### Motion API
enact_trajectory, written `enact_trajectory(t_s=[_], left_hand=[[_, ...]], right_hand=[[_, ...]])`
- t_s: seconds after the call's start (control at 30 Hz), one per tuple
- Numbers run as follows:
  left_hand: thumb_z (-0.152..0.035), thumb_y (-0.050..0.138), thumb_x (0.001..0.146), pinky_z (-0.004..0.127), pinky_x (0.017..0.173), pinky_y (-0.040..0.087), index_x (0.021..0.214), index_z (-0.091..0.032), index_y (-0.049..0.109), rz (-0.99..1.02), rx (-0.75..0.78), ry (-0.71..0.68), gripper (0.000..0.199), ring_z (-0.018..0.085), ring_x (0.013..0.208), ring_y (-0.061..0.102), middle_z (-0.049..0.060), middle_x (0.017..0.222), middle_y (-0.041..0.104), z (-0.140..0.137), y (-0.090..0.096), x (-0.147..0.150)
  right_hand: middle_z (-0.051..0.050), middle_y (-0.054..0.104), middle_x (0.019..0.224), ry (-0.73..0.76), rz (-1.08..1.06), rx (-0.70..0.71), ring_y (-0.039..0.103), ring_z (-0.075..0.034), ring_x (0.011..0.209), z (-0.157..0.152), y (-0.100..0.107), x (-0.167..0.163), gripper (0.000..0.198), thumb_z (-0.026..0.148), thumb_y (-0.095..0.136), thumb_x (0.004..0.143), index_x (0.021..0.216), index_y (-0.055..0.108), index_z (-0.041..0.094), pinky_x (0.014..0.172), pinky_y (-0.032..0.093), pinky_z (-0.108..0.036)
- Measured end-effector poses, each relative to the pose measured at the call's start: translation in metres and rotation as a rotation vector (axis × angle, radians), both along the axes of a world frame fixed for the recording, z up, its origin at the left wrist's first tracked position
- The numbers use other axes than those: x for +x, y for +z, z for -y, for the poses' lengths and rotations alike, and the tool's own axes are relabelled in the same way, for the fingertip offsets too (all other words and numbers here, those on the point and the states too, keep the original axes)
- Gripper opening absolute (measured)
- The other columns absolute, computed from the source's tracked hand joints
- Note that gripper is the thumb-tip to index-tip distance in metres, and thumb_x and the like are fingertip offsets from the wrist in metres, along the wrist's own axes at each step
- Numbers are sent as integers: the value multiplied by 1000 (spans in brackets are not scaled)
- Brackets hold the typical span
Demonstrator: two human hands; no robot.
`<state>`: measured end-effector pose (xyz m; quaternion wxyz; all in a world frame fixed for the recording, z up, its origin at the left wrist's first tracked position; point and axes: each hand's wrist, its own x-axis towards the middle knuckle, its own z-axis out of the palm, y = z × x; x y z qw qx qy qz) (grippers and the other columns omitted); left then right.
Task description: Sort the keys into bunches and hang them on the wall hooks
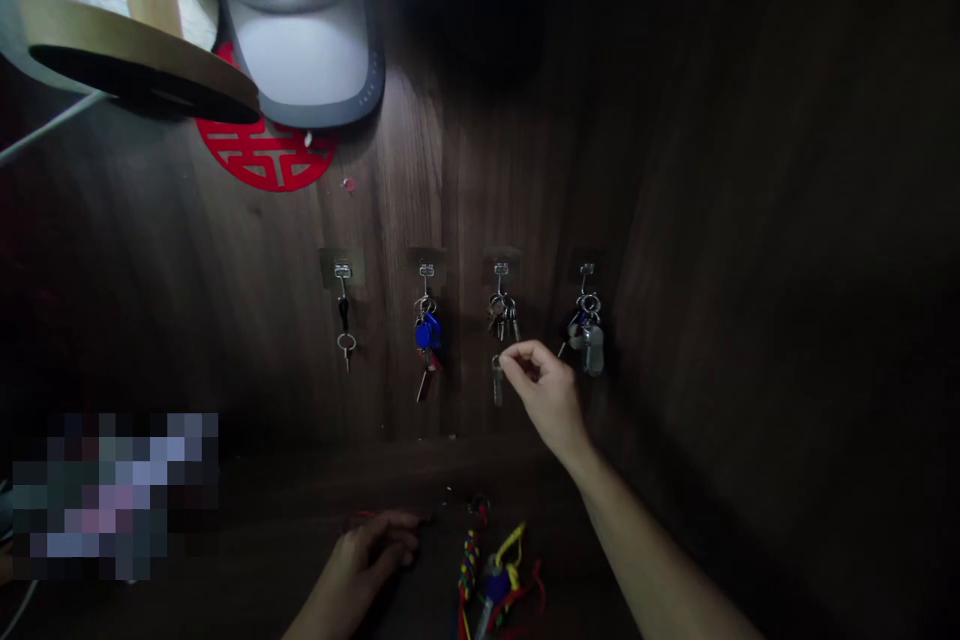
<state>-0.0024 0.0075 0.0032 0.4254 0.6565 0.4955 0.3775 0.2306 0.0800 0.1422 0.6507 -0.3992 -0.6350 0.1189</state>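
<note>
My right hand is raised in front of the wooden panel, thumb and finger pinched at the top of a small key that hangs down. Just above it, a bunch of keys hangs from a wall hook; whether the pinched key is joined to that bunch cannot be told. My left hand lies low over the dark surface with its fingers loosely stretched, and I see nothing held in it. To its right lie braided cords in several colours, a blue-headed key and a small dark ring.
More hooks hold a single key on a ring, keys with a blue tag and keys with a grey fob. A lamp base, a grey cap and a red cut-out ornament are at upper left.
</note>
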Motion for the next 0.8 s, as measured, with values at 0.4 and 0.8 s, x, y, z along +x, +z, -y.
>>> enact_trajectory(t_s=[0.4, 0.8], left_hand=[[-31, 55, 78, 23, 75, 46, 99, -20, 66, -58, -10, -12, 26, 18, 78, 63, 2, 80, 70, -8, -10, -3], [-36, 58, 76, 23, 74, 47, 97, -21, 67, -5, -30, -15, 27, 17, 75, 63, 2, 81, 70, -11, -14, -3]], right_hand=[[2, 58, 55, -113, 4, 85, 52, -13, 53, -60, 64, 5, 10, 26, 59, 69, 63, 57, 19, 53, 40, -25], [3, 55, 55, -24, -122, 30, 51, -14, 55, -79, 52, 12, 14, 30, 60, 68, 62, 56, 19, 53, 39, -24]])
